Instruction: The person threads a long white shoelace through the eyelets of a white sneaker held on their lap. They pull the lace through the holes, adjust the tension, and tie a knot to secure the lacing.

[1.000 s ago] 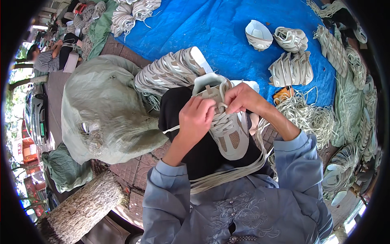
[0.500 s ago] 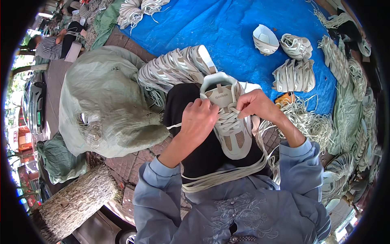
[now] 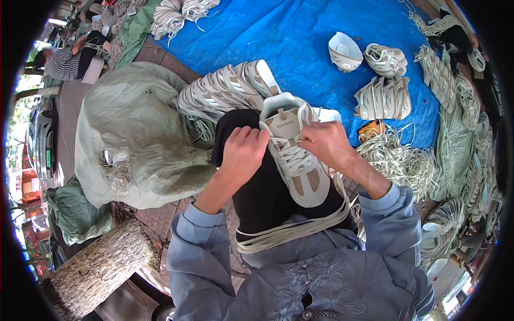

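A beige and white shoe upper [image 3: 309, 193] rests across my black-clad thighs, its toe toward me and its collar away. White shoelace [image 3: 293, 161] criss-crosses its front in several rows. At the left eyelet edge my left hand [image 3: 243, 152] is closed, pinching the lace near the top row. Across the tongue, my right hand [image 3: 327, 142] is closed on the lace at the right edge, its fingertips against the upper. The lace ends inside both hands are mostly hidden. A bundle of loose laces [image 3: 292, 234] lies across my lap.
Stacked shoe uppers [image 3: 222, 91] stand beyond my left knee, beside a large pale sack [image 3: 128, 139]. More uppers [image 3: 383, 99] sit on a blue tarp [image 3: 267, 45]. A tangled lace pile [image 3: 401, 166] lies to the right. Another person [image 3: 64, 63] sits far left.
My hands have drawn apart, the left one moving left and the right one a little up across the upper's top rows. The whole view has shifted slightly.
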A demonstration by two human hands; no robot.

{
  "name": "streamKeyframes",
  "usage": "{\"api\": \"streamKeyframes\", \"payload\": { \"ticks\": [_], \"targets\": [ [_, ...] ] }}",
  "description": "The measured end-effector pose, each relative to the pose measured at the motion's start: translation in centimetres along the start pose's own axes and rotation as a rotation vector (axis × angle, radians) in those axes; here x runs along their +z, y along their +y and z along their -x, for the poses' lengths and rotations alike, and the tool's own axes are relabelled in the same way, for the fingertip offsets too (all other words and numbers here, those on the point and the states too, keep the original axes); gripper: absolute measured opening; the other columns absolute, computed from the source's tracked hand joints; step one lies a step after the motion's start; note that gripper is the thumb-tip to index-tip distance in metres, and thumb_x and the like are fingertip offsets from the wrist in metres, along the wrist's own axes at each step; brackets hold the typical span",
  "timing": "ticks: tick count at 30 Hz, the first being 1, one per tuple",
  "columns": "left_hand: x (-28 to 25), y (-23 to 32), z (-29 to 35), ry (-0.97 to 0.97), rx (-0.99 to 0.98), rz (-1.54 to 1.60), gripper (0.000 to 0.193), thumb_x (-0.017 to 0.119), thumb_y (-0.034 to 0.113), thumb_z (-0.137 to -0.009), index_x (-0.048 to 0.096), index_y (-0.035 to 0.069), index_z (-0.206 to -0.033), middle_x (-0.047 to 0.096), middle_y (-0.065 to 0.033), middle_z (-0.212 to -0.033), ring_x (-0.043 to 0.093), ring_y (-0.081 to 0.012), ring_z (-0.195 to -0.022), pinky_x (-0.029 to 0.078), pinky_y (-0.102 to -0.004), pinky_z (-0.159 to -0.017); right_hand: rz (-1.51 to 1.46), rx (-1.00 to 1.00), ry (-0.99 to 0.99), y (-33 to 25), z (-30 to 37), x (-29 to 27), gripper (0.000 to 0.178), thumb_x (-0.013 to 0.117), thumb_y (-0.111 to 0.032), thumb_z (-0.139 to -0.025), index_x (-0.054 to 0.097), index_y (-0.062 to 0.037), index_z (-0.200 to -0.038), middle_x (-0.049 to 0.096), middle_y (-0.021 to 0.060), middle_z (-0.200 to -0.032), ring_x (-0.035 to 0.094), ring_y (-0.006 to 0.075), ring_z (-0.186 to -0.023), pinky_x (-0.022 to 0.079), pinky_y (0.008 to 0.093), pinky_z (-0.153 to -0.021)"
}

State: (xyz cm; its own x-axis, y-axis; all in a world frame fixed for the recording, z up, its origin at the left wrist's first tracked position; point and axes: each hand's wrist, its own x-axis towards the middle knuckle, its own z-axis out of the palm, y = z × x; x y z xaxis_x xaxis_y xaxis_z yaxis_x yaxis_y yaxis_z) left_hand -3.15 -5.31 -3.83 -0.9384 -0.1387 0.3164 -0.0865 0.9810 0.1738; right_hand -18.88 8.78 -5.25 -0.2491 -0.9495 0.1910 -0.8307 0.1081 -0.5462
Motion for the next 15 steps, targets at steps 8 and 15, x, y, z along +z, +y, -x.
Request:
{"api": "streamKeyframes", "payload": {
  "ticks": [8, 15],
  "targets": [
    [-1.2, -4.0, 2.4, 0.144, -0.085, -0.186, 0.012, 0.052, -0.001, -0.062, 0.047, 0.005, -0.071, 0.045, -0.0059, -0.059, 0.047, -0.0216, -0.058, 0.04, -0.0327, -0.055, -0.797, 0.584, -0.062, 0.7, -0.6, -0.1, 0.012, 0.066, -0.004, -0.063, 0.064, -0.0038, -0.076, 0.058, 0.0028, -0.062, 0.052, 0.0094, -0.054, 0.042, 0.0227, -0.049],
    [-2.7, -6.2, 3.3, 0.098, -0.191, -0.097, 0.014, 0.054, -0.002, -0.065, 0.053, 0.004, -0.078, 0.051, -0.0077, -0.064, 0.051, -0.0255, -0.062, 0.042, -0.0349, -0.058, -0.052, -0.231, 0.068, 0.7, -1.7, -0.8, 0.022, 0.059, -0.001, -0.057, 0.06, -0.0078, -0.078, 0.059, 0.0031, -0.07, 0.056, 0.0183, -0.072, 0.047, 0.0306, -0.058]
  ]
}}
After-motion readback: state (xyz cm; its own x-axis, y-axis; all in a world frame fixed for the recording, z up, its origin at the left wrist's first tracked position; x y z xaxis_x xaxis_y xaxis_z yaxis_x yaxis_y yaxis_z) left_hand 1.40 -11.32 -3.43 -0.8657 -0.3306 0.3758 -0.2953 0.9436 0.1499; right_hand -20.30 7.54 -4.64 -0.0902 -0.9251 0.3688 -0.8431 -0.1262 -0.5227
